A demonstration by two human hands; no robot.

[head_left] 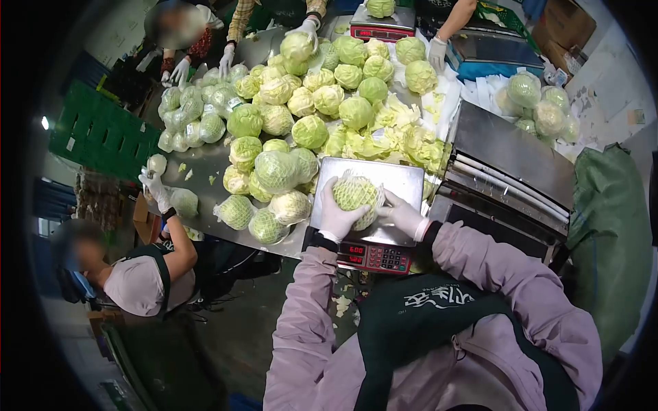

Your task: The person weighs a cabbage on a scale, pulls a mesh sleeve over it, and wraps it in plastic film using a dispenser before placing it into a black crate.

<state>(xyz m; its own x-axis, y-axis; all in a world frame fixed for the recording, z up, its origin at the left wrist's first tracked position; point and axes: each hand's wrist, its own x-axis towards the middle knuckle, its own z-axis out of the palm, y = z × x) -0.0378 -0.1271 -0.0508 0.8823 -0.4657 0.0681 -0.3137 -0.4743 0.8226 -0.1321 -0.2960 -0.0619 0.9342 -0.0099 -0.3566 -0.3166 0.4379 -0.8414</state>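
Note:
A cabbage (358,192) in a white foam net is held over the metal pan of a weighing scale (404,177). My left hand (338,214), in a white glove, wraps around its left and lower side. My right hand (404,214), also gloved, has its fingers closed at the right side, against the net. The scale's red front panel (373,257) with lit digits faces me. Just left of the scale lie netted cabbages (276,171), some touching each other. Whether the held cabbage rests on the pan is hidden.
Bare cabbages (310,131) and loose leaves (394,133) cover the table's middle. Bagged cabbages (192,113) lie at the left. A wrapping machine with rollers (507,185) stands right, beside a green sack (603,226). Co-workers' gloved hands (156,188) work left and at the far side.

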